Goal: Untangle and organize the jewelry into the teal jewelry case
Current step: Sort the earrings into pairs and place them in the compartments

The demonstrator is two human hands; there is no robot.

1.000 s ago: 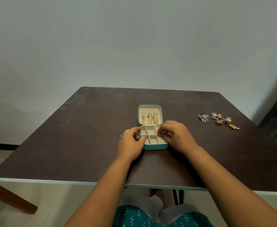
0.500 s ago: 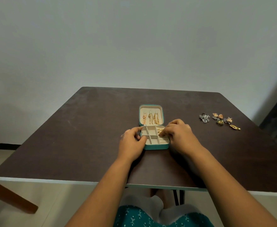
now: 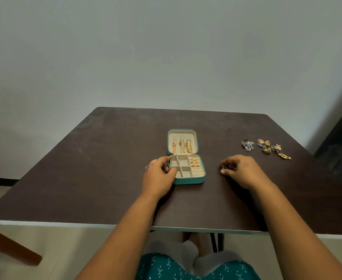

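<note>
Right hand (image 3: 245,170) withdrawn from the case (image 3: 188,179) since the earlier frame; now on the table (image 3: 85,168), well to the case's right.

Case lies open mid-table, chains hung in the lid, rings (image 3: 194,162) seated in the right slots. Left hand (image 3: 160,174) grips the case's left edge, fingers curled over the rim. Right fingers are loosely curled; whether anything is held cannot be told. Loose pieces (image 3: 265,146) remain unsorted far right, judged next.
</note>
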